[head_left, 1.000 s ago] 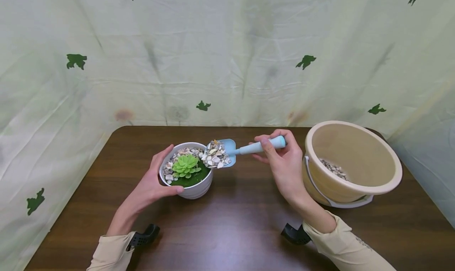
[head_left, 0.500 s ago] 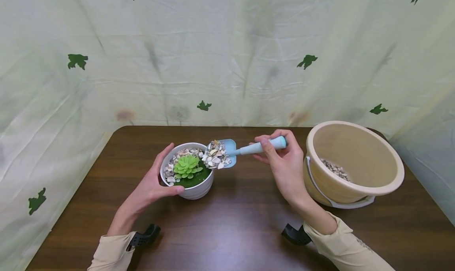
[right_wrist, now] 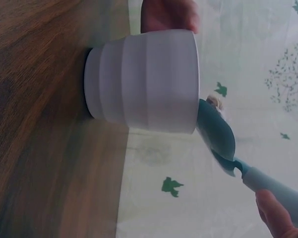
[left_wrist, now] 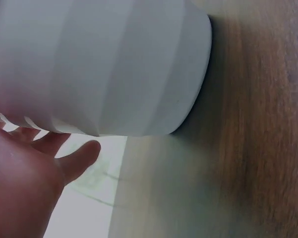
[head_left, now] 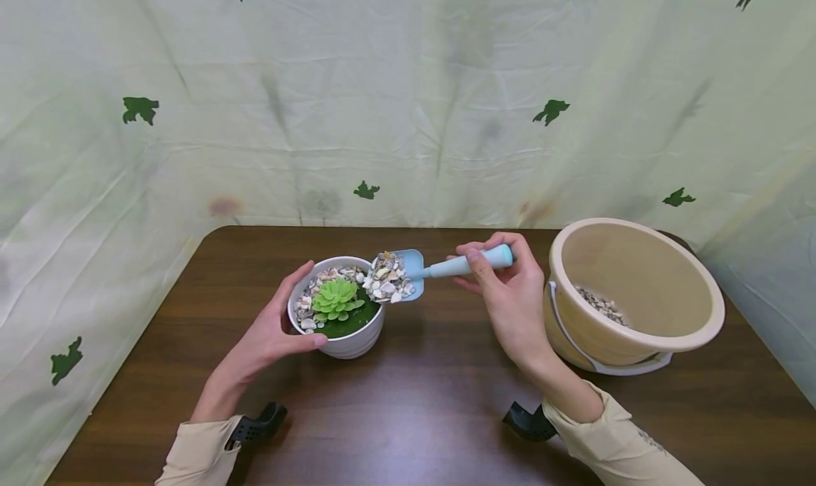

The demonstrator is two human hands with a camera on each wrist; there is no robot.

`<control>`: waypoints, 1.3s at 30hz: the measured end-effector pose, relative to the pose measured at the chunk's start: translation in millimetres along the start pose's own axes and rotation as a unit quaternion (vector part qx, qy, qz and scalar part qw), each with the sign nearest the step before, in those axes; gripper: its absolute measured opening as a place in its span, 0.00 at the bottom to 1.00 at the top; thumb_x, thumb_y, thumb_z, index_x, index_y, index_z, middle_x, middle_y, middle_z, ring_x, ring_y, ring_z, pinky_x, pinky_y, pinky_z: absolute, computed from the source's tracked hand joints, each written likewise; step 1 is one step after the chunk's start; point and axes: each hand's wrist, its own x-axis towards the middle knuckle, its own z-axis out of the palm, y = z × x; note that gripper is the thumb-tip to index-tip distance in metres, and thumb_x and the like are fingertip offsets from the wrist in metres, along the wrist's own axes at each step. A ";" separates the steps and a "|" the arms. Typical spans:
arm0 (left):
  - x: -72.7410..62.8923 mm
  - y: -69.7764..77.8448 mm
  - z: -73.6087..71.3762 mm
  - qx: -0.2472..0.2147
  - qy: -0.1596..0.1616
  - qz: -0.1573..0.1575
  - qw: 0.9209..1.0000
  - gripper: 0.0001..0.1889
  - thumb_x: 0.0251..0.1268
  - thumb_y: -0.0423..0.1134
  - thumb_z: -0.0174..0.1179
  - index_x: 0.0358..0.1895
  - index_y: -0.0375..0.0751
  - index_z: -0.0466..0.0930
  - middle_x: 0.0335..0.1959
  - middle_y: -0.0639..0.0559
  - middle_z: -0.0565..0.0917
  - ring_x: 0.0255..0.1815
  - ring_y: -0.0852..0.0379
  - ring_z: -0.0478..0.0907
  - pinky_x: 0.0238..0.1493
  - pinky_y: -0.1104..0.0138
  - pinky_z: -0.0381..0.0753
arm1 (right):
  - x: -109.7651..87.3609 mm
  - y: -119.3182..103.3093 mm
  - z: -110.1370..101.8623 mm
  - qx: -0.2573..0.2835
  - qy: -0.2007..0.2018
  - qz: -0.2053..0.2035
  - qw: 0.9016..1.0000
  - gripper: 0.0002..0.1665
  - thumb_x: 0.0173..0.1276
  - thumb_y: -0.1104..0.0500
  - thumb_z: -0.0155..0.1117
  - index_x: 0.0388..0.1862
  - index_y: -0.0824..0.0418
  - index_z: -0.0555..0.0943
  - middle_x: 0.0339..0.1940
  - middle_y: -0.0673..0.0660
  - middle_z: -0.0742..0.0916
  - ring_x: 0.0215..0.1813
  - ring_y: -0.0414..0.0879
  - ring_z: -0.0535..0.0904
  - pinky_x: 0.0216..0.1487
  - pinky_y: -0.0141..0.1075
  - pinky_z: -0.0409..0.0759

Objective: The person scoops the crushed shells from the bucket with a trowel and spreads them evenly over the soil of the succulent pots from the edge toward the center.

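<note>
A white ribbed flower pot point(head_left: 355, 346) stands upright on the table, holding a green succulent point(head_left: 336, 299). Pebbles cover the back and left of its surface; green shows at the front right. My left hand point(head_left: 273, 334) grips the pot from the left, thumb at the front, fingers round the far side. In my right hand point(head_left: 515, 302) is the handle of a light blue trowel point(head_left: 440, 268), its blade heaped with pebbles point(head_left: 387, 279). The blade's tip lies at the pot's right rim; in the right wrist view the trowel point(right_wrist: 217, 130) tilts against that rim.
To the right stands a beige bucket point(head_left: 691, 341) with pebbles point(head_left: 601, 304) at its bottom and a grey handle point(head_left: 631, 367) hanging down in front. The brown wooden table point(head_left: 408, 415) ends before a pale curtain point(head_left: 408, 103) with leaf prints.
</note>
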 end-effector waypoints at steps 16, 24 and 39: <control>0.9 -1.8 1.9 0.006 0.006 0.014 1.000 0.55 0.49 0.28 0.71 0.79 0.52 0.47 0.73 0.44 0.57 0.67 0.50 0.59 0.59 0.75 0.63 | 1.0 2.6 2.6 -0.002 -0.004 -0.007 1.000 0.15 0.71 0.66 0.61 0.47 0.71 0.67 0.46 0.70 0.84 0.46 0.61 0.85 0.42 0.51 0.82; -0.4 0.3 1.4 0.000 0.006 0.001 1.000 0.52 0.51 0.29 0.69 0.78 0.55 0.49 0.73 0.45 0.57 0.68 0.49 0.58 0.58 0.75 0.64 | 1.8 4.7 4.5 -0.001 -0.008 -0.012 1.000 0.15 0.71 0.67 0.61 0.47 0.72 0.66 0.45 0.67 0.85 0.46 0.61 0.85 0.42 0.50 0.82; 1.5 -1.9 1.2 0.040 0.011 0.004 0.999 0.55 0.46 0.31 0.74 0.78 0.55 0.50 0.72 0.47 0.58 0.67 0.49 0.59 0.58 0.74 0.64 | 0.5 1.2 -2.1 -0.001 0.005 -0.005 1.000 0.16 0.70 0.66 0.62 0.47 0.72 0.66 0.46 0.71 0.83 0.47 0.61 0.84 0.43 0.51 0.82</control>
